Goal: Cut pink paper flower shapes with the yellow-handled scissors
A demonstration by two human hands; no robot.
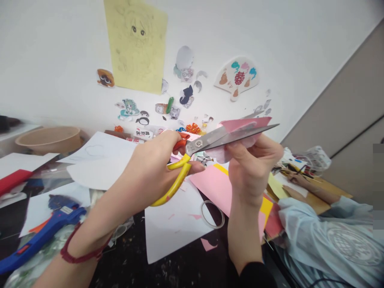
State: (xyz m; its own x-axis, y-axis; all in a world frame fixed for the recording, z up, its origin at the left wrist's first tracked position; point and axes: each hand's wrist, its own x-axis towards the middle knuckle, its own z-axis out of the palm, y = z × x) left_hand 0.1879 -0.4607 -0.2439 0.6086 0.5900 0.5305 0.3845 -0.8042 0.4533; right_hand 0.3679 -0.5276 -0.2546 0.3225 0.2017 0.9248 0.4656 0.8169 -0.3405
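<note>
My left hand (150,168), with a dark red cord on its wrist, is closed round the handles of scissors (177,185), one handle orange-red and one yellow. The blades are parted and point right. A piece of pink paper (240,125) lies between and behind the blades. My right hand (252,164) pinches this paper from below, its thumb close to the lower blade. Beneath the hands are a white sheet (174,224) with small pink scraps, a larger pink sheet (213,184) and a ring (212,215).
A blue glue gun (51,228) lies at the left, near a tan bowl (49,140) and white papers. At the right, a person in a light blue top (324,236) works at the table. Stickers and a yellow drawing (136,44) hang on the wall.
</note>
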